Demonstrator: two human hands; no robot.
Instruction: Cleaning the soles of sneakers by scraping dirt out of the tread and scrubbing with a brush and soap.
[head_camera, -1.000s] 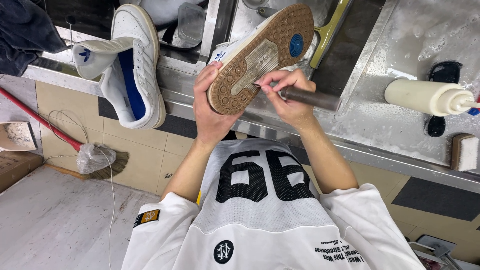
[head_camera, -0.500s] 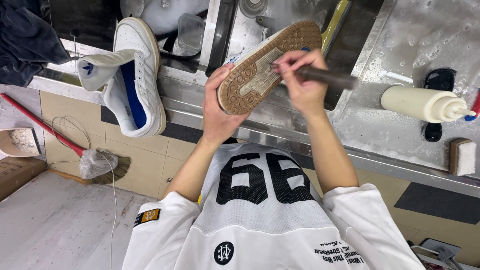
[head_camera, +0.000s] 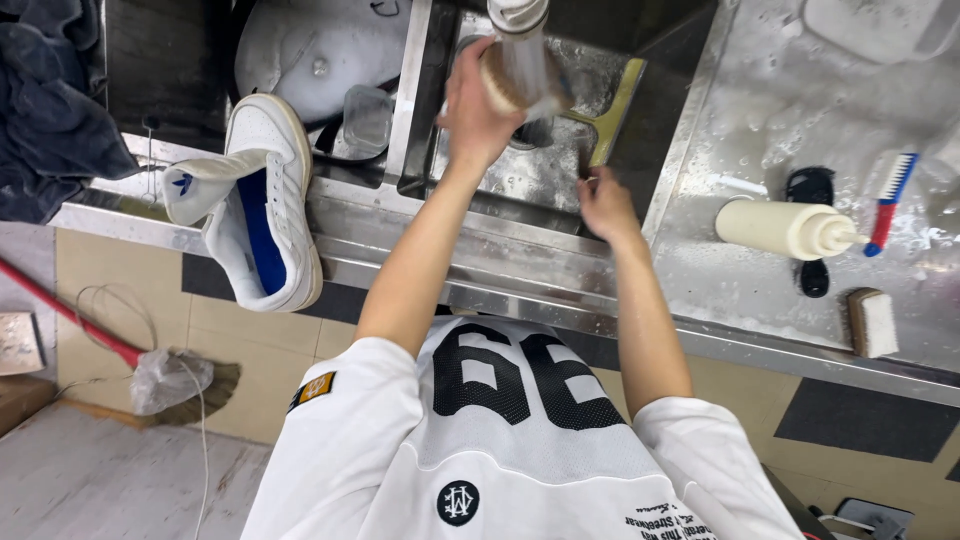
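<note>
Standing at a steel sink (head_camera: 560, 170), one person, seen from above, white numbered jersey

- Left hand (head_camera: 478, 100): closed round a shoe (head_camera: 520, 70) held high over the sink basin, sole edge and pale upper showing, partly cut off by the top of the frame
- Right hand (head_camera: 603, 200): lowered to the front rim of the basin, fingers curled; whether it grips anything cannot be told, as a dark shape at the fingertips is too small to read
- Yellow-green handled tool (head_camera: 615, 105): leaning in the basin, just beside the right hand
- Second shoe (head_camera: 262, 205): white with blue lining, lying on the sink's left ledge, its heel overhanging the front edge
- Wet surface (head_camera: 780, 120) to the right: cream squeeze bottle (head_camera: 785, 227) on its side, blue-and-red brush (head_camera: 888, 200), a dark object (head_camera: 810, 185) behind the bottle, and a wooden-backed scrubber (head_camera: 872, 322)
- Left basin: white tub with a clear container (head_camera: 365, 118)
- Floor (head_camera: 100, 490): broom (head_camera: 120, 350) with red handle

Risks, as judged: the raised shoe is held one-handed and looks wet, so it could slip into the basin; the overhanging shoe could be knocked to the floor by an elbow; the bottle, lying on a wet slope, could roll
</note>
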